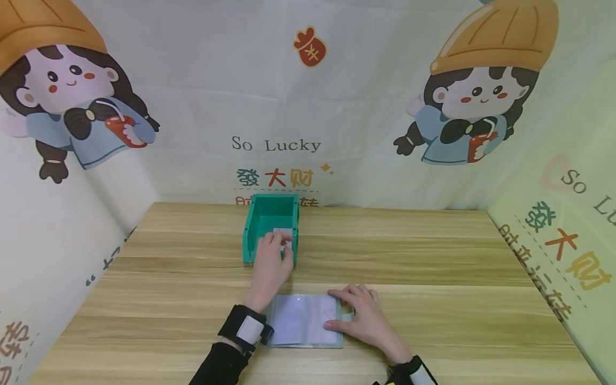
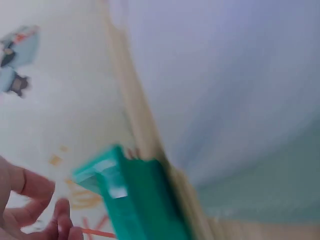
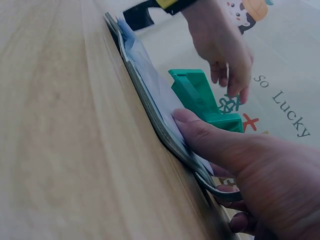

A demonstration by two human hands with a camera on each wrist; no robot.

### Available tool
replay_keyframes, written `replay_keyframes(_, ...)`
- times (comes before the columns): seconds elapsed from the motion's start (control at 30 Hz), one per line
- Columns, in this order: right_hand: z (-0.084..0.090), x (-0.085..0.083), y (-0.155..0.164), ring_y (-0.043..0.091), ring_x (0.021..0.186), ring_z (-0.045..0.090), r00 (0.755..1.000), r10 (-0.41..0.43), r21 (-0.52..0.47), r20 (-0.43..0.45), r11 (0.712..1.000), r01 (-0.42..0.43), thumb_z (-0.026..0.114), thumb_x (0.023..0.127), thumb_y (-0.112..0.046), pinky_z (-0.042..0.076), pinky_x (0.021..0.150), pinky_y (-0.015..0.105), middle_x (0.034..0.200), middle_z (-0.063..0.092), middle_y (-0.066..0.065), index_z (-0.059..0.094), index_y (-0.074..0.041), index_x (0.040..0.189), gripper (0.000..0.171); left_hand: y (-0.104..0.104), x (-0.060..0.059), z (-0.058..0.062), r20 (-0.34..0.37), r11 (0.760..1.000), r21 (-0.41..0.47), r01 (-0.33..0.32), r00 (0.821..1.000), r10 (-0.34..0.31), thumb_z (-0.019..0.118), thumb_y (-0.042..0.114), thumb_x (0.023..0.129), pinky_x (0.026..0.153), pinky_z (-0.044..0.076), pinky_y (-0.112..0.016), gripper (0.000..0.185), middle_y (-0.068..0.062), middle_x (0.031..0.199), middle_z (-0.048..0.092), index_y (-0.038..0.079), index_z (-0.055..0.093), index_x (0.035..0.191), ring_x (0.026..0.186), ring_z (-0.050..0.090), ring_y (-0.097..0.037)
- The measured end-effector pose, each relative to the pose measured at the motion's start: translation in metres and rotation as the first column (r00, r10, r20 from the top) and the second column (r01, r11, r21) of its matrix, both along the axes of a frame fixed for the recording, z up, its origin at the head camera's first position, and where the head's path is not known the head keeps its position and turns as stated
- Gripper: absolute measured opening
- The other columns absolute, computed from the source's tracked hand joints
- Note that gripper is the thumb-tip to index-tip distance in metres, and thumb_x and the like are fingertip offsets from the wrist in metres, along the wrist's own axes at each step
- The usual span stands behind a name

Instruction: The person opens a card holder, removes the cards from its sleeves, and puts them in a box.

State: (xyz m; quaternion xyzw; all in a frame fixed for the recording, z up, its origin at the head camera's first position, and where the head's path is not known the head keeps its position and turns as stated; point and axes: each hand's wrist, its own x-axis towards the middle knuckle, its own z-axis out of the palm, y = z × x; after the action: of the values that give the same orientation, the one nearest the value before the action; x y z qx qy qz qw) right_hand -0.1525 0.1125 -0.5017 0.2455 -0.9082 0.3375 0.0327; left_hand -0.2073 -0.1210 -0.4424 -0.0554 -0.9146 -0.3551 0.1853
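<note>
My left hand (image 1: 271, 260) reaches over the near end of a green plastic bin (image 1: 270, 218), its fingers bent downward. A small white card (image 1: 283, 230) shows at the bin's right side, partly hidden by those fingers. Nothing is visible between the left fingertips (image 2: 51, 187) in the left wrist view. An opened booklet with clear sleeves (image 1: 303, 320) lies on the table below the bin. At its right edge my right hand (image 1: 363, 315) grips it, thumb on top of the page. Other right fingers lie behind the edge, beside a grey strap (image 3: 222, 194).
The wooden table (image 1: 409, 251) runs back to a pale printed cloth (image 1: 366, 107) with cartoon figures. More of this cloth stands along both sides. The bin sits close to the table's back edge.
</note>
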Motion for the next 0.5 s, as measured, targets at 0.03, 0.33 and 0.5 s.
replay_keyframes(0.03, 0.000, 0.000, 0.000, 0.008, 0.091, 0.045, 1.000, -0.002, 0.000, 0.001, 1.000, 0.002, 0.090, 0.079, -0.046, 0.030, 0.086, 0.036, 0.097, 0.061, -0.009, 0.074, -0.015, 0.130, 0.061, 0.001, 0.008, 0.001, 0.011, 0.999, 0.008, 0.045, 0.999, -0.045, 0.058, -0.003, 0.097, 0.089, 0.051, -0.047, 0.019, -0.020, 0.106, 0.068, -0.004, 0.071, 0.110, 0.099, 0.060, -0.036)
replay_keyframes(0.33, -0.002, -0.001, 0.000, 0.009, 0.091, 0.044, 1.000, -0.011, -0.008, 0.020, 1.000, 0.011, 0.088, 0.081, -0.045, 0.029, 0.086, 0.036, 0.093, 0.056, -0.010, 0.073, -0.014, 0.129, 0.059, 0.003, 0.056, -0.008, 0.347, 0.910, 0.023, 0.414, 0.850, -0.396, 0.078, 0.003, 0.089, 0.066, 0.042, -0.024, 0.029, -0.004, 0.094, 0.063, 0.001, 0.069, 0.118, 0.075, 0.050, -0.011)
replay_keyframes(0.5, -0.001, -0.001, -0.001, 0.011, 0.091, 0.044, 1.000, -0.008, -0.016, 0.020, 1.000, 0.009, 0.087, 0.083, -0.040, 0.028, 0.086, 0.036, 0.092, 0.055, -0.009, 0.073, -0.012, 0.129, 0.056, -0.002, 0.064, -0.012, 0.435, 0.878, 0.061, 0.475, 0.779, -0.451, 0.088, 0.008, 0.081, 0.076, 0.047, -0.028, 0.063, -0.011, 0.124, 0.060, 0.001, 0.061, 0.139, 0.095, 0.054, -0.018)
